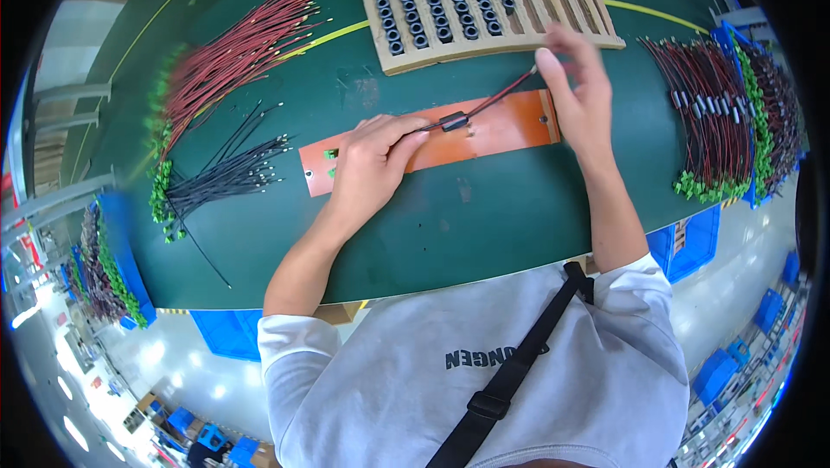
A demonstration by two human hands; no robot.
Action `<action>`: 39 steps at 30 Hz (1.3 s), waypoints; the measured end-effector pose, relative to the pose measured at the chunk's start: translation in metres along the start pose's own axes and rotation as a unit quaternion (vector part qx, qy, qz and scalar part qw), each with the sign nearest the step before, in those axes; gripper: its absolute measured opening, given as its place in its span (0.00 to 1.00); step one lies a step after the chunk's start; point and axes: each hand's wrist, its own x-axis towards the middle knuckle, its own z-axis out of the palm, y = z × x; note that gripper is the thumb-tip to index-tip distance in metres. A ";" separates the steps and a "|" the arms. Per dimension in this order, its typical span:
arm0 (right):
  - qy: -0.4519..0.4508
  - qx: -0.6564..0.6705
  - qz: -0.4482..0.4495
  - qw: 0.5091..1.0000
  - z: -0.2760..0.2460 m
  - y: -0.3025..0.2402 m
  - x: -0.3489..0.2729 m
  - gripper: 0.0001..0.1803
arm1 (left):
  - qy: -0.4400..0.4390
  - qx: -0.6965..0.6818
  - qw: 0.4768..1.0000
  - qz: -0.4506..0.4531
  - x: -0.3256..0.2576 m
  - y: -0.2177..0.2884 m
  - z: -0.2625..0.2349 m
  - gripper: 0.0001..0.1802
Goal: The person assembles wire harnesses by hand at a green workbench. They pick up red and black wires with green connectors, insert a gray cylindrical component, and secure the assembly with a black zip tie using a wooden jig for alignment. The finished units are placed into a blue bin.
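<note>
My left hand (373, 155) is closed on a cable of red and black wires, at the left side of an orange-brown board (510, 129). A black cylindrical ferrite core (453, 122) sits on that cable just right of my fingertips. From the core the red and black wires (503, 96) slant up to the right, ending beside my right thumb. My right hand (581, 87) hovers over the board's right end, slightly blurred, its thumb and fingers apart. Green connectors (330, 155) show beside my left hand on the board; what lies under my palm is hidden.
A slotted wooden tray (406, 60) at the back holds rows of black cores. On the left lie bundles of red wires (246, 35) and black wires (225, 176) with green connectors. Cables with cores (709, 105) are piled at right, beside a blue bin (745, 122).
</note>
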 end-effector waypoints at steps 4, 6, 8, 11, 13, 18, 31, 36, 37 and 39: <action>-0.155 -0.194 -0.314 0.916 0.005 -0.057 0.009 0.36 | 0.010 -0.023 1.000 0.004 0.001 -0.003 -0.001 0.10; -0.256 -0.202 -0.338 0.883 0.027 -0.072 0.005 0.33 | 0.032 -0.056 0.998 -0.009 0.001 -0.001 -0.001 0.09; -0.320 -0.203 -0.347 0.858 0.044 -0.061 0.008 0.26 | 0.028 -0.075 0.997 -0.017 0.000 0.002 -0.006 0.11; -0.409 -0.249 -0.331 0.813 0.052 -0.044 0.019 0.19 | 0.014 -0.034 0.999 -0.010 -0.006 0.012 -0.024 0.19; -0.407 -0.281 -0.323 0.807 0.051 -0.045 0.021 0.15 | 0.042 0.054 0.997 0.019 -0.017 0.024 -0.048 0.27; -0.452 -0.241 -0.302 0.804 0.046 -0.057 0.023 0.11 | 0.077 0.000 0.995 -0.069 -0.056 -0.007 -0.079 0.25; -0.532 -0.251 -0.275 0.761 0.063 -0.041 0.041 0.15 | 0.093 0.003 0.994 -0.053 -0.068 -0.039 -0.065 0.12; -0.564 -0.217 -0.316 0.732 0.064 -0.047 0.054 0.15 | 0.085 -0.004 0.994 -0.065 -0.066 -0.043 -0.065 0.10; -0.595 -0.194 -0.281 0.728 0.058 -0.058 0.052 0.15 | 0.081 -0.001 0.995 -0.065 -0.065 -0.042 -0.065 0.10; -0.605 -0.190 -0.275 0.722 0.058 -0.056 0.055 0.15 | 0.080 0.000 0.994 -0.070 -0.064 -0.043 -0.066 0.10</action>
